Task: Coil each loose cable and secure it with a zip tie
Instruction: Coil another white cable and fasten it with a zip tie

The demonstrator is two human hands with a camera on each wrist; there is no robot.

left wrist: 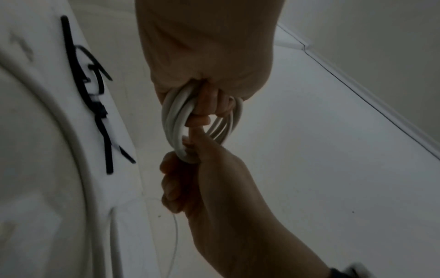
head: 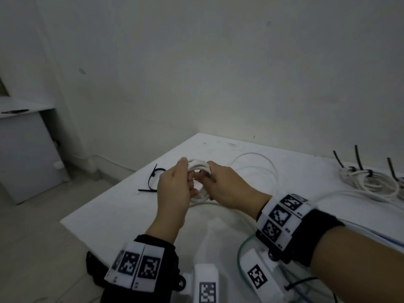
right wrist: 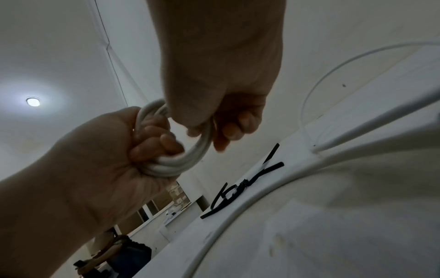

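A white cable coil of several loops is held up over the white table, between both hands. My left hand grips its left side, fingers curled through the loops. My right hand grips the right side, thumb and fingers closed round the strands. In the left wrist view the coil runs from my left hand down into my right hand. In the right wrist view the coil sits between my right hand and my left hand. The cable's loose tail loops on the table behind.
Black zip ties lie near the table's left edge, also seen as zip ties and zip ties. Tied white coils with black tie tails sit at the far right. A grey cabinet stands on the floor at left.
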